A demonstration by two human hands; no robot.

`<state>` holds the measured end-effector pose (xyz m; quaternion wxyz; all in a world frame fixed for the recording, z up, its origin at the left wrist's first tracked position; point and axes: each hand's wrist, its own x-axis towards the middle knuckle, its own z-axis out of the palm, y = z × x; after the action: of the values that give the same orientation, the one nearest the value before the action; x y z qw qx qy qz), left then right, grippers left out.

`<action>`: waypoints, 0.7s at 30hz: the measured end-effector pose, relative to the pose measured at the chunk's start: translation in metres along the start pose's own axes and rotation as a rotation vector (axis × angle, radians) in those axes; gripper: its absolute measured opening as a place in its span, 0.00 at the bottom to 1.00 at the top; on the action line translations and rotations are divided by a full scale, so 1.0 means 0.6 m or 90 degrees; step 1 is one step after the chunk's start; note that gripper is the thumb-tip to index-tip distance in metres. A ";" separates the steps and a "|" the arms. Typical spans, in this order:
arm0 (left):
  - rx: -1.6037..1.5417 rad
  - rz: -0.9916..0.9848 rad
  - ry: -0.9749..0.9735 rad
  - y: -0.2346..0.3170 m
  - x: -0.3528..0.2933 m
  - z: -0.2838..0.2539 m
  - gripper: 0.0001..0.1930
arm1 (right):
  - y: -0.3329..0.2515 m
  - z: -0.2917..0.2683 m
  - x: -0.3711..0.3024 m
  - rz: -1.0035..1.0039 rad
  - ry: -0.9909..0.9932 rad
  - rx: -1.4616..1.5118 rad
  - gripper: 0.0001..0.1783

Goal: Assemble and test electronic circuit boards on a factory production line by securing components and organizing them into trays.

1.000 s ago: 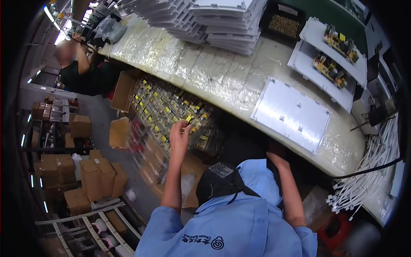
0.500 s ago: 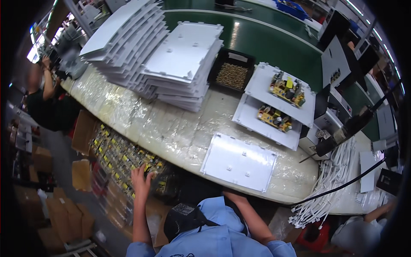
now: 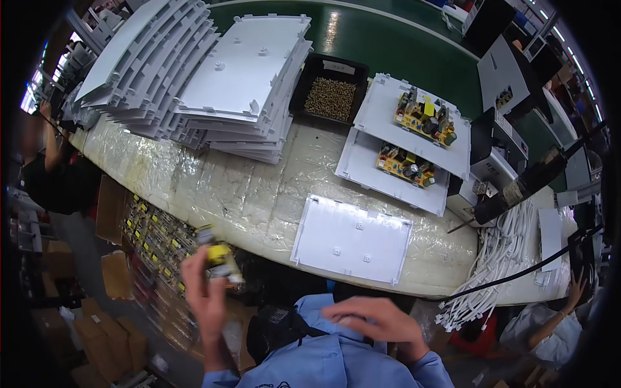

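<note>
My left hand (image 3: 204,294) is closed on a small circuit board (image 3: 220,260) with a yellow part, lifted just above the box of boards. That box (image 3: 155,244), beside the bench's near left edge, holds many similar boards in rows. In front of my body, apart from everything, my right hand (image 3: 372,318) hovers with loosely stretched fingers, somewhat blurred, and nothing shows in it. Nearest to it on the bench lies a white plastic panel (image 3: 349,240), flat, with small raised posts.
White panels (image 3: 246,64) stand in tall stacks at the back left. A black bin (image 3: 331,94) holds small brass-coloured screws. Two panels (image 3: 369,178) carry circuit boards. At the right are a dark power screwdriver (image 3: 517,194) and white cables (image 3: 504,265). Other people work at both sides.
My left hand has risen from the box with a circuit board in it. My right hand has come up from the bench's edge to in front of my body.
</note>
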<state>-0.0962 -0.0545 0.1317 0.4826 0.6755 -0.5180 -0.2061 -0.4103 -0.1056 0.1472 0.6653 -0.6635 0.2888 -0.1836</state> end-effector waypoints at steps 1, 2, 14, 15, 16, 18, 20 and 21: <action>0.043 0.048 -0.056 0.017 0.001 0.029 0.27 | -0.005 -0.002 -0.002 -0.002 0.085 0.074 0.22; 0.095 0.164 -0.116 0.049 0.019 0.068 0.27 | -0.010 -0.002 -0.004 0.034 0.217 0.169 0.24; -0.135 0.352 -0.283 0.106 0.027 0.254 0.32 | 0.038 -0.013 0.009 -0.088 0.613 0.266 0.25; -0.143 0.384 -0.298 0.100 0.034 0.244 0.33 | 0.045 -0.019 0.004 -0.088 0.596 0.284 0.24; -0.103 0.416 -0.277 0.093 0.041 0.233 0.36 | 0.049 -0.023 0.002 -0.084 0.596 0.271 0.23; -0.072 0.429 -0.297 0.086 0.065 0.218 0.37 | 0.043 -0.029 0.003 -0.047 0.588 0.280 0.24; -0.008 0.442 -0.367 0.075 0.089 0.207 0.41 | 0.033 -0.035 0.004 -0.009 0.577 0.289 0.25; -0.005 0.438 -0.366 0.071 0.092 0.201 0.41 | 0.028 -0.038 0.003 0.016 0.533 0.269 0.24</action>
<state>-0.1905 -0.1571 0.1267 0.3620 0.3770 -0.8250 -0.2149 -0.4257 -0.1236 0.1316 0.6142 -0.3789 0.4966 -0.4823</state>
